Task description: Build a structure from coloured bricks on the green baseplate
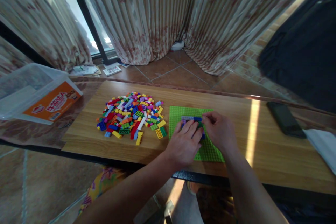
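A green studded baseplate [210, 150] lies on the wooden board, with a row of lavender and blue bricks [197, 118] standing on its upper part. My left hand [185, 142] rests over the plate with its fingers stretched out across the bricks, hiding part of them. At the right end of the row, my right hand [217, 127] has its thumb and fingertips pinched together by the blue brick. Whatever sits between those fingertips is hidden. To the left of the plate spreads a heap of mixed coloured bricks [131, 113].
A clear plastic box [34, 94] with an orange label stands at the far left. On the right lie a dark phone [285, 119] and a white sheet [320, 147]. The wooden board's [112, 150] front edge runs close to my legs. Curtains [147, 17] hang behind.
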`<state>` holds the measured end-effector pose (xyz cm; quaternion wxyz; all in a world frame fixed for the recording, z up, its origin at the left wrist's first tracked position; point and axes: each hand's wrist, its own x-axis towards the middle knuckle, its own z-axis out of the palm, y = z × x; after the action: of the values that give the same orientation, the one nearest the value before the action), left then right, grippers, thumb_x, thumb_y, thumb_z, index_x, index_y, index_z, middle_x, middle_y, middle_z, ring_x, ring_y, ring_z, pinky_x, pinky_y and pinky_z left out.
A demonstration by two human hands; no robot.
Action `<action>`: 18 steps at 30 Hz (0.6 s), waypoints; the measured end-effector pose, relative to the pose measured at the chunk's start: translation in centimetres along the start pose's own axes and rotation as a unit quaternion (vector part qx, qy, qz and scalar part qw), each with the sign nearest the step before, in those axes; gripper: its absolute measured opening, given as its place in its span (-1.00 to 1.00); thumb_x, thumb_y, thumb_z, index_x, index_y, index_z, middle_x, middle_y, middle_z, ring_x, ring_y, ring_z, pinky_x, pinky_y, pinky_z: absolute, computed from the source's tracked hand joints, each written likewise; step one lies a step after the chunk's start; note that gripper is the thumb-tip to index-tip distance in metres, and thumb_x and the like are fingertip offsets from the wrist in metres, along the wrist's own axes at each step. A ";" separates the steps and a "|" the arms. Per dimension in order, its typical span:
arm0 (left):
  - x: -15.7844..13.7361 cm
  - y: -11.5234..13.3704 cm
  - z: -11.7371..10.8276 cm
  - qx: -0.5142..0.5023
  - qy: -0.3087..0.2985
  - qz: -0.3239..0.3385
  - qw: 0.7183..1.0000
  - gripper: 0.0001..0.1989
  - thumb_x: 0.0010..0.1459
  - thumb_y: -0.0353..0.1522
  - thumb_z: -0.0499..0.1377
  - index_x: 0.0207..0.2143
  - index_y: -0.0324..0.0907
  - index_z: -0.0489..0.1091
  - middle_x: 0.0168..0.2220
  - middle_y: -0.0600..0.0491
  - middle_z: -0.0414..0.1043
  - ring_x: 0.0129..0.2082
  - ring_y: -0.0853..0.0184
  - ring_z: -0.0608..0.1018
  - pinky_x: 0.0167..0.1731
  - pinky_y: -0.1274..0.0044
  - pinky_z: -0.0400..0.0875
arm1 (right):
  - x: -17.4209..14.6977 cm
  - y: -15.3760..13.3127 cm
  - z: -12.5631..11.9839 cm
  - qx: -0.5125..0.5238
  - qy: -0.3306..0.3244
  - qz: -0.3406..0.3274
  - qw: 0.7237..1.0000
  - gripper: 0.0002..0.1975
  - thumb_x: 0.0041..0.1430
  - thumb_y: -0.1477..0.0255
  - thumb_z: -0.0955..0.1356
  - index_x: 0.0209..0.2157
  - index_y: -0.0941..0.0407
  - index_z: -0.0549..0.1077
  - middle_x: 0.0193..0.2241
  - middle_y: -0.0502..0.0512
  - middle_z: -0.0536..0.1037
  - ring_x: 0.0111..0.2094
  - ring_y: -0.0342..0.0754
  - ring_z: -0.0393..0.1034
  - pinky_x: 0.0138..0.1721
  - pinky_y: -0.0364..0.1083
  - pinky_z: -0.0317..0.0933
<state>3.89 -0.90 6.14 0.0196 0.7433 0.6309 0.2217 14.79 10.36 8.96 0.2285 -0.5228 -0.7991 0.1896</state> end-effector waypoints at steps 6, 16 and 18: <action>-0.3 0.9 0.9 0.062 -0.033 -0.044 0.997 -0.43 0.25 -0.16 0.10 0.23 -0.27 0.19 0.27 -0.26 0.18 0.29 0.01 0.19 0.20 0.11 0.12 | 0.1 -0.2 0.0 0.005 -0.019 0.007 1.000 -0.77 0.13 0.37 0.28 -0.32 0.13 0.56 -0.44 0.12 0.62 -0.41 0.02 0.48 -0.33 -0.05 0.22; 0.0 1.5 0.8 0.105 -0.039 -0.048 0.993 -0.38 0.25 -0.09 0.06 0.22 -0.31 0.21 0.26 -0.26 0.20 0.26 0.02 0.21 0.21 0.00 0.05 | -0.1 -0.6 0.3 0.005 -0.032 -0.002 0.999 -0.77 0.15 0.38 0.27 -0.30 0.12 0.56 -0.40 0.11 0.63 -0.36 0.01 0.49 -0.29 -0.05 0.24; 0.2 1.7 0.7 0.109 -0.037 -0.050 0.992 -0.38 0.25 -0.08 0.05 0.21 -0.33 0.22 0.25 -0.26 0.22 0.24 0.01 0.22 0.22 -0.01 0.04 | -0.2 -0.7 0.4 0.010 -0.032 -0.003 0.999 -0.77 0.15 0.38 0.27 -0.30 0.12 0.56 -0.39 0.11 0.63 -0.35 0.01 0.49 -0.28 -0.06 0.24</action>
<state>5.76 -0.88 6.11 -0.0268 0.7160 0.6866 0.1230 14.10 9.93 8.95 0.2086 -0.5121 -0.8054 0.2136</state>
